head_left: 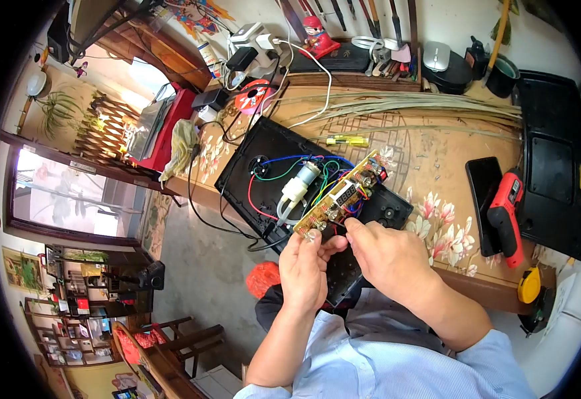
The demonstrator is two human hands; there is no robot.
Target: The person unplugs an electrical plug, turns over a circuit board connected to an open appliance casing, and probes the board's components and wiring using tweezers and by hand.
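My left hand grips the lower left end of a yellowish circuit board, which carries a small digit display and several round metal parts. Beside it, my right hand is pinched close to the board's lower edge; whatever lies between its fingertips is hidden. Coloured wires run from the board into an open black plastic housing, lying tilted over the table's front edge. Inside the housing sits a small motor pump with a clear tube attached.
A yellow-handled screwdriver lies behind the housing. To the right are a black phone, a red cordless screwdriver, a black panel and a yellow tape measure. Long thin strips stretch across the back.
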